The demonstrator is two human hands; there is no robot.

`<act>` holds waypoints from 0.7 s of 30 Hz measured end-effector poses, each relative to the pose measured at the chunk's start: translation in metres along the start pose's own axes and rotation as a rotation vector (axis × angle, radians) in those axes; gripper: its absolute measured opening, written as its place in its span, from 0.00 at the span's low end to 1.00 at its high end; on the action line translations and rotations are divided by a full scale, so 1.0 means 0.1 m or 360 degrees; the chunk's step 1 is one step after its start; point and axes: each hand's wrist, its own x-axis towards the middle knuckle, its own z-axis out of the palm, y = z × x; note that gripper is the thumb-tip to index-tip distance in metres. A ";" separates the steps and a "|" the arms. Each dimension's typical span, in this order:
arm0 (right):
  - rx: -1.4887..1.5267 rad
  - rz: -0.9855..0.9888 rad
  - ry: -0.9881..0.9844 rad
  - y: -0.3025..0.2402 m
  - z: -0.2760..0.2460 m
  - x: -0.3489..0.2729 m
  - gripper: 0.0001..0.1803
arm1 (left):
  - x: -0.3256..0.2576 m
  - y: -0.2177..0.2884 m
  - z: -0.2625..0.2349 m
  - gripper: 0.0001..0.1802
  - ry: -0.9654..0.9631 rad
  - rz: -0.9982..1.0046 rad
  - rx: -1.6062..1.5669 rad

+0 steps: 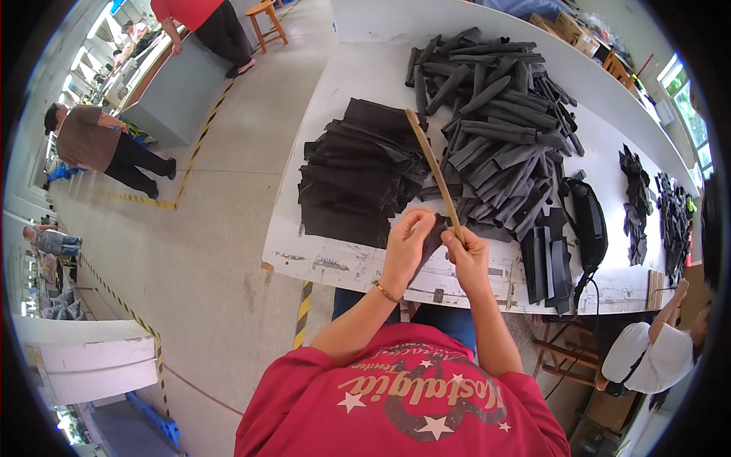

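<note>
My right hand (467,259) is closed around the lower end of a long, flat wooden stick (434,167), which slants up and away to the left. A small piece of dark fabric (429,249) hangs between my hands. The fingers of my left hand (411,234) are pinched at the top of that fabric. To the left, a stack of flat dark fabric pieces (354,179) lies near the table's edge. Beyond my hands is a large heap of dark fabric tubes (495,114), loosely piled.
On the white table (335,263), flat dark strips (544,263) and a black bag (589,225) with a strap lie right of my hands. More dark pieces (636,202) lie farther right. A person in white (647,354) sits at the right; another person (95,141) stands at the left.
</note>
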 end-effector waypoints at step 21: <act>-0.0210 -0.0786 0.0661 -1.46 -0.63 1.27 0.15 | -0.25 -0.16 -0.81 0.11 0.0036 0.0562 0.1485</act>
